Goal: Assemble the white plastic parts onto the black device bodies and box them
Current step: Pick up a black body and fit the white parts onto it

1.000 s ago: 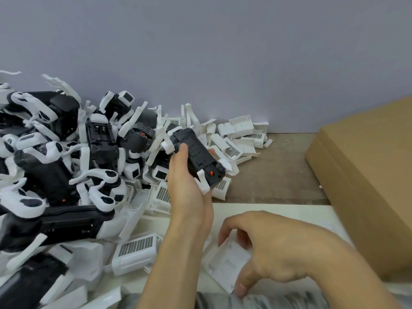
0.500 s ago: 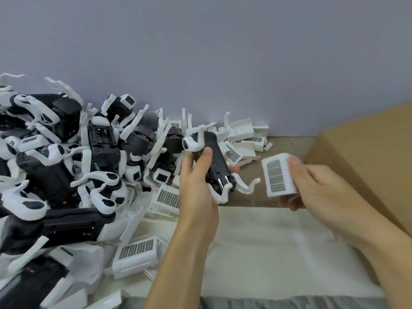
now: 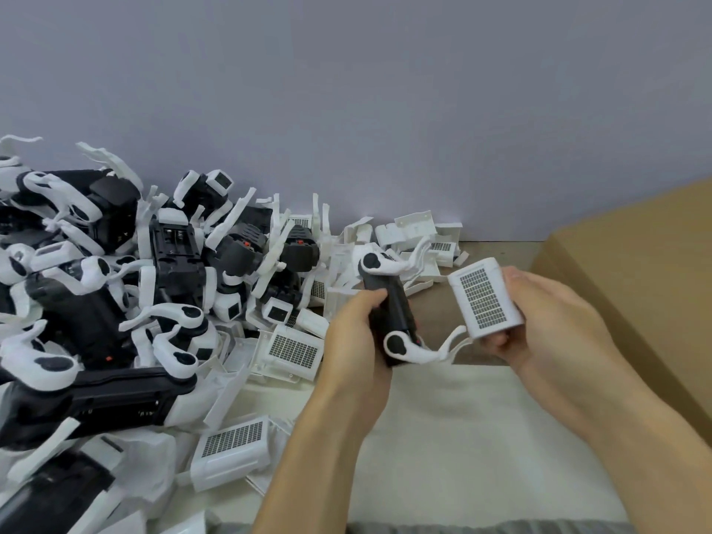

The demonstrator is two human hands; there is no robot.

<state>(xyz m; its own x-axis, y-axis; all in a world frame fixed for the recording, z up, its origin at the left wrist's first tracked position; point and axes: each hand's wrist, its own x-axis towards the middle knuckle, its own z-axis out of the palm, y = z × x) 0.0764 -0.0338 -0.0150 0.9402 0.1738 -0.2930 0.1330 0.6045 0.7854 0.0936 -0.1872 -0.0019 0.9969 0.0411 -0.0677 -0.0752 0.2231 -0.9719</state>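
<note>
The left hand [image 3: 356,329] is gripping a black body [image 3: 393,317], the right hand [image 3: 539,314] pinching a white grille part [image 3: 483,302] just beside it, unjoined (boxing looks unstarted; the pile [image 3: 115,302] is waiting).

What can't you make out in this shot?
- Head view: the underside of the black body, covered by the left hand.
- The right hand fingertips, behind the white cover.
- The cardboard box, cut by the right edge; its inside is unseen.
- The pile, cut by the left edge.
</note>
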